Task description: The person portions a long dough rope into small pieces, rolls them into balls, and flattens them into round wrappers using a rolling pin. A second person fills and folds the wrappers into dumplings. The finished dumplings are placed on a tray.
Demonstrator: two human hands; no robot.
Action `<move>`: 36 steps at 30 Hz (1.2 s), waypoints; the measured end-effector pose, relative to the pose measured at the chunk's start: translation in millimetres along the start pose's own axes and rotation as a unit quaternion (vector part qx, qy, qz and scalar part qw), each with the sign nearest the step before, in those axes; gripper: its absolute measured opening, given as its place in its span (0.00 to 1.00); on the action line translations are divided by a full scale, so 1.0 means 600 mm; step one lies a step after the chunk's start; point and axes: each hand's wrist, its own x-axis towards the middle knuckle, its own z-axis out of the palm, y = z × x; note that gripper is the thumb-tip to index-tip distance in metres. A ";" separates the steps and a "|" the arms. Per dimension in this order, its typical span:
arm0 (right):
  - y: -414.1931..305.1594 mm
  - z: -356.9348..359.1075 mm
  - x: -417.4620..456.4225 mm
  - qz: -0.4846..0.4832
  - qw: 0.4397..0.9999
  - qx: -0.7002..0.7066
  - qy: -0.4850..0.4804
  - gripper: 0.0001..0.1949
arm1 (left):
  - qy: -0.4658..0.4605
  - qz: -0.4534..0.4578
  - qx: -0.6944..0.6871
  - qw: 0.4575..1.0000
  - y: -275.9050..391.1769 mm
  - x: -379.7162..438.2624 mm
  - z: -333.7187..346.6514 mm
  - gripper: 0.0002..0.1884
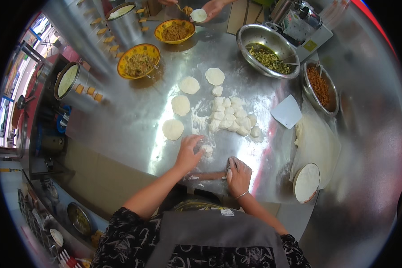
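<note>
My left hand (189, 152) hovers over or rests on the steel table with its fingers apart. Its thumb is at the edge of a small floured dough piece (206, 150); whether they touch is hard to tell. My right hand (240, 175), with a bracelet at the wrist, lies by the right end of a wooden rolling pin (207, 176). Its fingers are bent around something dark, partly hidden, and its grip is unclear. Beyond my hands lies a cluster of floured dough pieces (229, 115). Flat dough rounds (173, 129) lie left of it, and another round (215, 76) behind it.
Yellow bowls of filling (139, 61) stand far left. A steel bowl of chopped greens (268, 52) and one of orange-brown filling (318, 88) stand right, near a white scraper (287, 111), plastic sheet (316, 144) and flour bowl (307, 183). Another person's hand (213, 10) holds a wrapper opposite.
</note>
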 end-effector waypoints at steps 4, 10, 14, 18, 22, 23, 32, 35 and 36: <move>-0.002 -0.004 0.000 -0.008 1.000 -0.003 -0.001 0.26 | -0.014 0.065 0.094 0.993 0.017 -0.014 0.011 0.27; -0.002 -0.004 0.001 -0.011 1.000 0.016 0.010 0.25 | -0.037 0.155 0.121 0.980 -0.033 -0.025 0.026 0.23; 0.002 -0.002 -0.002 -0.025 0.999 0.019 0.019 0.25 | -0.115 0.194 0.164 0.960 -0.055 -0.036 0.005 0.29; 0.005 0.000 -0.006 -0.023 1.000 0.011 0.007 0.25 | -0.120 0.112 0.138 0.977 0.030 -0.021 -0.027 0.36; 0.005 -0.002 -0.004 -0.028 1.000 0.010 0.000 0.25 | -0.252 0.171 0.252 0.919 0.015 -0.011 -0.013 0.37; 0.005 -0.002 -0.004 -0.030 0.999 0.012 -0.002 0.25 | -0.280 0.191 0.276 0.899 0.000 -0.016 -0.005 0.37; 0.006 0.004 -0.005 -0.035 0.999 0.003 -0.005 0.25 | -0.089 -0.020 0.007 0.996 -0.008 -0.014 0.003 0.33; -0.006 -0.003 0.000 -0.039 0.999 -0.002 -0.024 0.25 | -0.015 0.026 0.137 0.990 -0.009 -0.014 0.009 0.23; -0.006 -0.004 -0.001 -0.045 0.998 -0.004 -0.032 0.26 | 0.057 0.083 0.115 0.988 -0.005 -0.014 0.021 0.18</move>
